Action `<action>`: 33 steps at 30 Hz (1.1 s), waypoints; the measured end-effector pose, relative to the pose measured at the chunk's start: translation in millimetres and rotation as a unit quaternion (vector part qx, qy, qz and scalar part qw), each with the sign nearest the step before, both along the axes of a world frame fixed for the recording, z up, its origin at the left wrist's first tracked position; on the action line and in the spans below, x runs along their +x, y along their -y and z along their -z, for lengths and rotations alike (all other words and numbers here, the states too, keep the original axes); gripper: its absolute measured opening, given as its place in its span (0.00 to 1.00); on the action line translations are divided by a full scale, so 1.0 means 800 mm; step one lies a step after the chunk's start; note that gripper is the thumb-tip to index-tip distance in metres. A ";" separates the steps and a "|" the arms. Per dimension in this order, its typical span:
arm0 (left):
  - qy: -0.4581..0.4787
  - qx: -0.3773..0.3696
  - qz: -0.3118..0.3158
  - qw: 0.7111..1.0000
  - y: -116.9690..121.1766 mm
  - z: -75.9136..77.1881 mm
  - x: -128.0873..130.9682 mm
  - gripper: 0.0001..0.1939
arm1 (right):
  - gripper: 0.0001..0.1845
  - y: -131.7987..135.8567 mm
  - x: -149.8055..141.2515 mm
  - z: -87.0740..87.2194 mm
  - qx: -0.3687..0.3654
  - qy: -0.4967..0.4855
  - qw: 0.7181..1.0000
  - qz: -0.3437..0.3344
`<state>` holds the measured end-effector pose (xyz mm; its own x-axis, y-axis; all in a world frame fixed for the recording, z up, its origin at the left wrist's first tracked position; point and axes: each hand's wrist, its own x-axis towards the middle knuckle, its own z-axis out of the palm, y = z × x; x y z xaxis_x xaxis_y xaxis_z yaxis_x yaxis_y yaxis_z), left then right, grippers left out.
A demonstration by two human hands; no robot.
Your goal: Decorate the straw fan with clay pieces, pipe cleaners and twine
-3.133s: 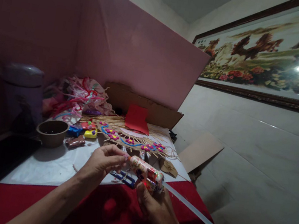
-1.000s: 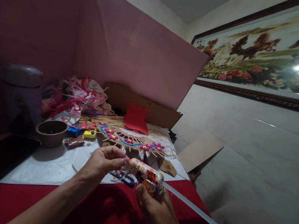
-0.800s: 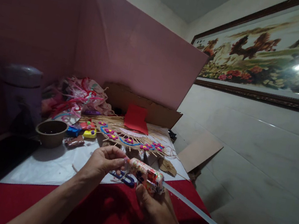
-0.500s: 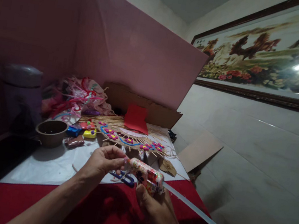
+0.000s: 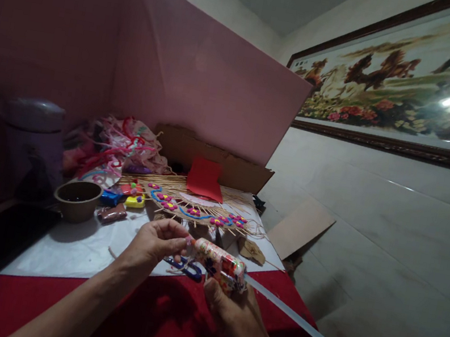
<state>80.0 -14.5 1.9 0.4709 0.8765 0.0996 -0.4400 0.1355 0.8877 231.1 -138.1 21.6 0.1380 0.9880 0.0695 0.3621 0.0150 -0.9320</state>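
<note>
My right hand (image 5: 232,305) is wrapped around a flower-patterned hot glue gun (image 5: 220,261), its tip turned to the left. A long translucent glue stick (image 5: 310,328) runs out of its back end toward the lower right. By the orange nozzle, the fingertips of my left hand (image 5: 163,239) are pinched around a small pinkish piece, too small to name. Blue-handled scissors (image 5: 189,269) lie just below, partly hidden. Beyond both hands rests a curved cardboard piece (image 5: 196,210) with thin sticks, a blue wavy line and magenta flowers with yellow centres.
At the left are a brown cup (image 5: 77,200), a tall bottle (image 5: 32,148) and blue, yellow and brown packets. Behind lie a heap of pink and red strands (image 5: 128,143), a red paper (image 5: 206,178) and a cardboard strip (image 5: 245,175). White sheeting (image 5: 46,254) covers part of the red cloth.
</note>
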 end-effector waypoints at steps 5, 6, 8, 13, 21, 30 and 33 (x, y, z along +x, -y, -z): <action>-0.003 0.002 0.000 1.000 0.002 0.000 -0.002 0.11 | 0.24 0.000 0.001 -0.002 0.010 0.005 1.000 -0.008; -0.002 0.002 0.001 1.000 0.002 0.000 -0.002 0.11 | 0.24 0.000 0.001 -0.002 0.013 0.005 1.000 -0.006; 0.000 0.001 0.003 1.000 0.001 0.000 -0.002 0.11 | 0.23 -0.001 0.001 -0.003 0.017 0.002 1.000 -0.005; -0.001 -0.003 0.012 1.000 0.001 0.001 -0.001 0.11 | 0.24 -0.002 0.000 -0.003 0.025 -0.004 1.000 -0.005; -0.001 0.002 0.019 1.000 0.000 0.004 -0.001 0.11 | 0.25 -0.005 -0.003 -0.010 -0.003 -0.008 1.000 -0.020; 0.008 0.006 0.022 1.000 0.001 0.004 -0.002 0.10 | 0.26 -0.002 -0.002 -0.023 0.030 0.030 0.999 -0.013; 0.010 0.005 0.022 1.000 0.002 0.002 -0.002 0.10 | 0.25 -0.003 -0.001 -0.020 0.036 0.034 0.999 -0.010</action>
